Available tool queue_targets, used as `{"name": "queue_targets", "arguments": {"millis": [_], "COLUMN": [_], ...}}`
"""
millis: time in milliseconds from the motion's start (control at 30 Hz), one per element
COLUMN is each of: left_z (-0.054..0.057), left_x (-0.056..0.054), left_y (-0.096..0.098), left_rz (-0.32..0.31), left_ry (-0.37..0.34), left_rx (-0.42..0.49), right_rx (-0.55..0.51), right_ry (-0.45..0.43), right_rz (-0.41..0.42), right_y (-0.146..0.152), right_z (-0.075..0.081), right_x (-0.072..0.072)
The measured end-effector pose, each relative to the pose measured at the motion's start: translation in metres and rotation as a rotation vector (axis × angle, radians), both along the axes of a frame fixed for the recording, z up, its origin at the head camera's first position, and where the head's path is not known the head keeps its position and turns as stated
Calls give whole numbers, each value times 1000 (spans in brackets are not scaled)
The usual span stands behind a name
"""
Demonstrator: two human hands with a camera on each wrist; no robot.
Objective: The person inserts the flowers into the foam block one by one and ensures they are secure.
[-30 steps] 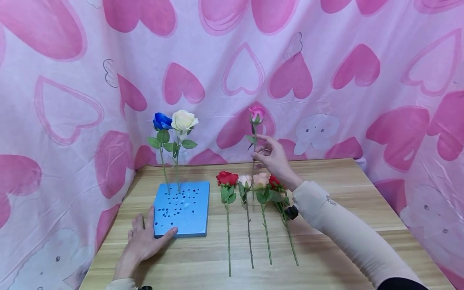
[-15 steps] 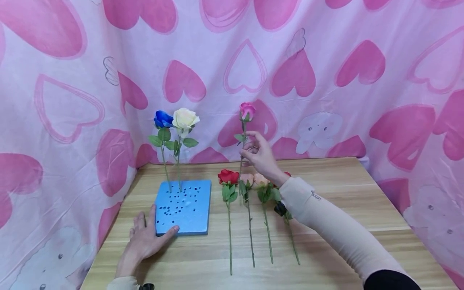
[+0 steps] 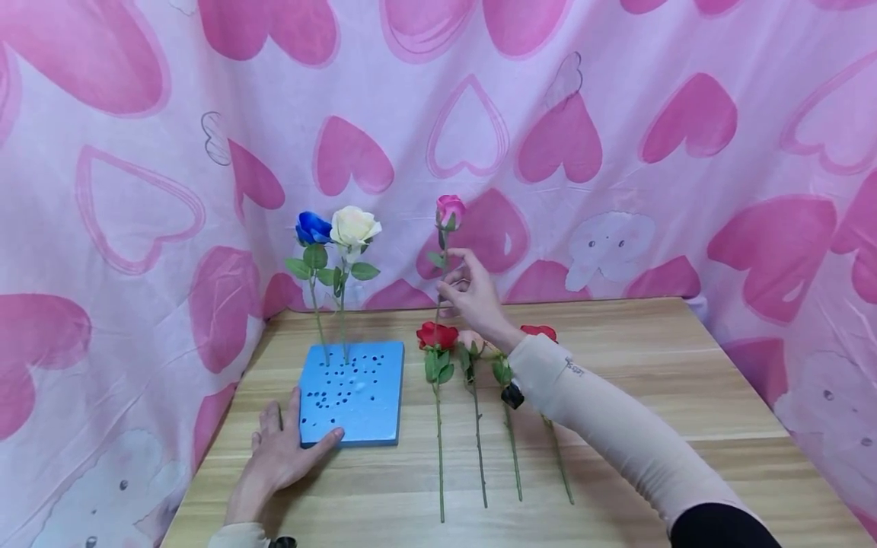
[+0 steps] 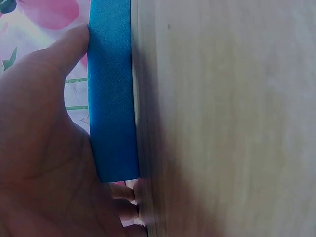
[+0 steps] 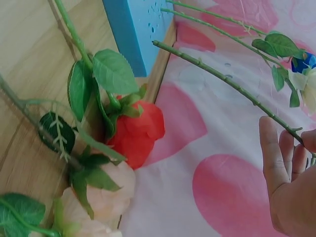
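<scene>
My right hand (image 3: 474, 301) pinches the stem of a pink rose (image 3: 450, 211) and holds it upright above the table, right of a blue foam block (image 3: 373, 422). In the right wrist view the cut lower end of its stem (image 5: 217, 74) hangs free, apart from the block. My left hand (image 3: 277, 453) rests at the block's near left corner, thumb over the front edge and fingers spread along the left side. A blue rose (image 3: 313, 228) and a white rose (image 3: 355, 227) stand in holes at the block's back. Many holes dot its top.
A red rose (image 3: 436, 335), a pale pink rose (image 3: 470, 342) and another red rose (image 3: 540, 332) lie on the wooden table (image 3: 637, 365), stems toward me. Between them a peach rose (image 5: 101, 190) is partly hidden by my right arm. A heart-patterned curtain (image 3: 384, 76) hangs behind.
My right hand has carried the pink rose leftward, closer to the block, passing over the lying roses. My left hand has stayed against the block.
</scene>
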State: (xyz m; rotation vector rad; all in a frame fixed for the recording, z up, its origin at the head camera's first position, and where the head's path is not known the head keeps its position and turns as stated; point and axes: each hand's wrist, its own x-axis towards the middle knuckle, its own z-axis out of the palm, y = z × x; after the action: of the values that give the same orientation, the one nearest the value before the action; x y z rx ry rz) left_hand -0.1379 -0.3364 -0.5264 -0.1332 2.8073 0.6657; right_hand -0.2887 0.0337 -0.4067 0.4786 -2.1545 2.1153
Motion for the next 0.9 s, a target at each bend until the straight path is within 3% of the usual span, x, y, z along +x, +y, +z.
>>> {"name": "queue_targets", "arguments": {"millis": [500, 900], "left_z": [0, 0], "left_x": [0, 0], "left_y": [1, 2], "left_rz": [1, 6], "left_ry": [-24, -10], "left_rx": [-3, 5], "right_rx": [12, 5], "right_ry": [-8, -11], "right_rz": [-11, 40], "right_y": [-28, -45], "right_z": [-7, -10], "right_x": [-5, -11]}}
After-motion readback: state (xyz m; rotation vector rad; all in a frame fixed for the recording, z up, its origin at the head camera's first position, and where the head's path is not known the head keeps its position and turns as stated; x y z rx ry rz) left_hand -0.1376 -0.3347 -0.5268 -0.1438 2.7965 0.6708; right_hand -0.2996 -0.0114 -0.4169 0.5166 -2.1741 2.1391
